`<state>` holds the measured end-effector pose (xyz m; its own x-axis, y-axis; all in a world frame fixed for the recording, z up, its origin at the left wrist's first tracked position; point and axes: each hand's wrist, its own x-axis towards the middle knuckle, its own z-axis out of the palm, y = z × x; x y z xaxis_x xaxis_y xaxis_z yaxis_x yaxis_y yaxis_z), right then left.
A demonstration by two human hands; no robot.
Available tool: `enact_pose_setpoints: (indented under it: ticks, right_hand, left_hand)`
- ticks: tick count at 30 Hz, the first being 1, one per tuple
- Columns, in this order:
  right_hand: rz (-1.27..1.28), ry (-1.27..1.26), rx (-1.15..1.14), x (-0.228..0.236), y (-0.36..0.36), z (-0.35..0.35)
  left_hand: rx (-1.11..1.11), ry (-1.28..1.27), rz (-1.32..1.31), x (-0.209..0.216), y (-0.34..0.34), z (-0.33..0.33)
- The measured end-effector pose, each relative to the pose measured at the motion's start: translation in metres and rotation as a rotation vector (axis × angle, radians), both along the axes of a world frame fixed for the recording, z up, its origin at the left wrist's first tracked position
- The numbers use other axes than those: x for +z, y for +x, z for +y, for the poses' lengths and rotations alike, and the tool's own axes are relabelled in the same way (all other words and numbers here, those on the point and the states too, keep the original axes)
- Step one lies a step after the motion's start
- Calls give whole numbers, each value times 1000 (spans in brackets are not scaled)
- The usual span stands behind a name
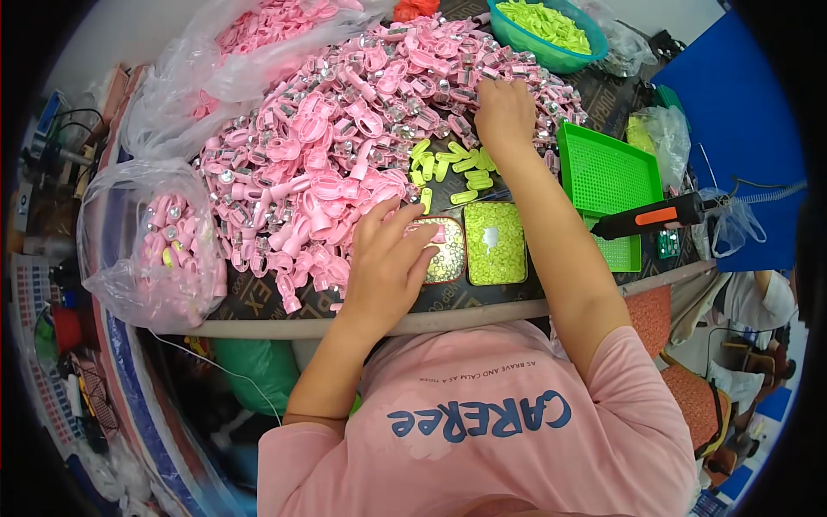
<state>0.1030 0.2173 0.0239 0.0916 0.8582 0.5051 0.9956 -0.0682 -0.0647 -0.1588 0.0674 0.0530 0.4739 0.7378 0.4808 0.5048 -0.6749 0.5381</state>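
My left hand (385, 263) is over a small tin (445, 265) of tiny metal parts, at the near edge of the table. Its thumb and forefinger come together at a small pink plastic piece (438, 233), which is partly covered by the fingers. Further away, my right hand (506, 116) reaches into the heap of pink plastic parts with shiny metal bits (345, 112). Its fingers are curled down and their tips are hidden, so what they hold cannot be seen. Loose yellow-green plastic pieces (476, 180) lie between my hands.
Beside the tin is a box of tiny yellow-green parts (495, 267). Green trays (607, 168) and a black electric screwdriver (650, 217) are on the right. A teal bowl (551, 62) of yellow-green pieces stands at the back; a clear bag (112, 250) of pink parts is on the left.
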Motion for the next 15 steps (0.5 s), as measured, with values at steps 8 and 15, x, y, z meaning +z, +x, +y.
enact_pose_setpoints:
  ticks: [8, 15]
  right_hand:
    - [100, 70, 204, 11, 0, -40]
    - [515, -21, 830, 40, -20, -115]
  left_hand:
    - [58, -209, -203, -6, -1, 29]
    - [-77, -1175, -666, -1, 9, 61]
